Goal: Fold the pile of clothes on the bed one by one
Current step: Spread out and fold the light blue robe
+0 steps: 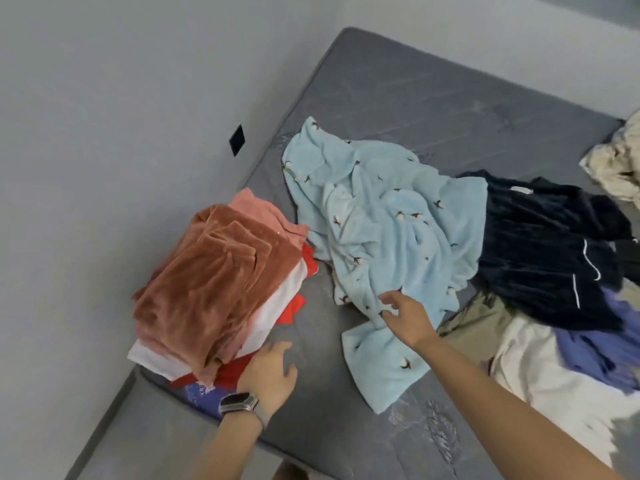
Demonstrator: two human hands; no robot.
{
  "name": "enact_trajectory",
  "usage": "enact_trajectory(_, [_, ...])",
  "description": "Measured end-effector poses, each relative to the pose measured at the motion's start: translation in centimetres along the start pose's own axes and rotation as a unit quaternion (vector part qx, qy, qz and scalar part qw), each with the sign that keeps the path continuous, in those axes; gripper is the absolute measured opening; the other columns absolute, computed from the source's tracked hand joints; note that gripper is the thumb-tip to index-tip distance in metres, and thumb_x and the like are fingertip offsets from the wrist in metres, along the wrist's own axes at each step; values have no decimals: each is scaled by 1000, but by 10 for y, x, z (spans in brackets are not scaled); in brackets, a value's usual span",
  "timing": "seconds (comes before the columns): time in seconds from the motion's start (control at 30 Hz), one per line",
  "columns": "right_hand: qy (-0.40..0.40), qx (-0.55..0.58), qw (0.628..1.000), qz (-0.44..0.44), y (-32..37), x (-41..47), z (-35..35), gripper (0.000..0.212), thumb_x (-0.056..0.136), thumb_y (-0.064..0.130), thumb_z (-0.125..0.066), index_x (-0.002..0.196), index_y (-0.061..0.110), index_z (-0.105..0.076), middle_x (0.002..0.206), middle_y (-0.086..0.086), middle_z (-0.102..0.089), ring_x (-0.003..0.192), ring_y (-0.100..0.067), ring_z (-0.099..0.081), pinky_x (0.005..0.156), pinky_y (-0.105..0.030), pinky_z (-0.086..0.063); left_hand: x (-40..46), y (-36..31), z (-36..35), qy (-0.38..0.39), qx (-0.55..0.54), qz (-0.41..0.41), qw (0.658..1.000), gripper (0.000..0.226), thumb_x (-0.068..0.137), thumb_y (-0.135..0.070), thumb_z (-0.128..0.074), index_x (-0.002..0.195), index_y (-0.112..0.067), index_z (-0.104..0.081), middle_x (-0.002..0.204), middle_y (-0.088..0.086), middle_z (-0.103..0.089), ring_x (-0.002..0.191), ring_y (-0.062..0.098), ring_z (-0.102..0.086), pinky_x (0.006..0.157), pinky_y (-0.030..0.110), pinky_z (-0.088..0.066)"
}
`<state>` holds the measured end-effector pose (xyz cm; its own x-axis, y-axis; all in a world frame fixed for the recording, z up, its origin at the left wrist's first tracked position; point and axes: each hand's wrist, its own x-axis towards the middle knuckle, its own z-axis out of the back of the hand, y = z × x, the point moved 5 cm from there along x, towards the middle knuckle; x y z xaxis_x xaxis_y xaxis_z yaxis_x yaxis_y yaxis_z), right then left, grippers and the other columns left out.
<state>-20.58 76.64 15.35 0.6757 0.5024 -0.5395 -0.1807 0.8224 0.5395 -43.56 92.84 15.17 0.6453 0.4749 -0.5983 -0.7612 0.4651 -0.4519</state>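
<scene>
No writing is readable anywhere. On the grey bed (pixel 433 109), the right hand (pixel 408 317) reaches with loose, spread fingers onto the crumpled light-blue garment (pixel 388 223), gripping nothing. The left hand (pixel 270 375), wearing a watch (pixel 239 403), lies flat and relaxed beside the folded stack (pixel 214 282). Unfolded dark and pale clothes (pixel 547 258) crowd the right side.

A grey mattress (pixel 398 98) is seen. The crumpled garment (pixel 391 230) is coloured pale blue — dotted with small dark-and-white motifs. The folded stack (pixel 214 282) is topped in rust-brown velvet — pink, white and red layered beneath. A navy garment (pixel 540 244) is trimmed with white piping.
</scene>
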Motion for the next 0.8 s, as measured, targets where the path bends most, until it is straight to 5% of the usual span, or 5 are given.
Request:
enact_trajectory(0.17, [12,-7,995,-94,-72,-32,44,34,88,8,-57,122,8,-62,124,-8,-63,111,-22,-58,88,-25,-42,-23,-68,-31,18,-94,-19,995,33,80,-32,-52,106,-19,-69,103,-6,-70,98,9,-64,88,12,-41])
enact_trajectory(0.23, [53,-20,991,-117,-82,-39,49,34,88,11,-58,121,8,-64,121,-10,-64,106,-23,-59,85,-26,-43,-31,-85,-35,13,-113,-24,993,16,88,-18,-57,98,-26,-66,100,-8,-68,95,6,-62,87,11,-41])
enact_trajectory(0.4, [61,33,989,-127,-82,-45,53,40,83,12,-62,123,12,-59,109,-7,-65,94,-19,-58,77,-25,-44,-48,-102,-36,4,-108,-28,994,18,91,-16,-57,94,-33,-59,101,-6,-70,95,7,-64,79,10,-39])
enact_trajectory(0.67, [-73,42,996,-2,22,33,69,87,76,27,-77,147,27,-27,137,-17,-39,126,-33,-40,97,-40,-45,-40,-72,-20,-25,-169,3,985,28,88,-12,-62,82,-38,-58,88,-12,-69,81,-7,-63,77,4,-41])
enact_trajectory(0.8, [-108,24,994,-11,85,96,65,100,76,17,-77,148,42,-13,146,-10,-21,132,-32,-25,96,-37,-40,-32,-26,-16,-63,-219,42,973,33,82,-10,-71,71,-41,-69,67,-13,-70,67,-5,-63,69,7,-44])
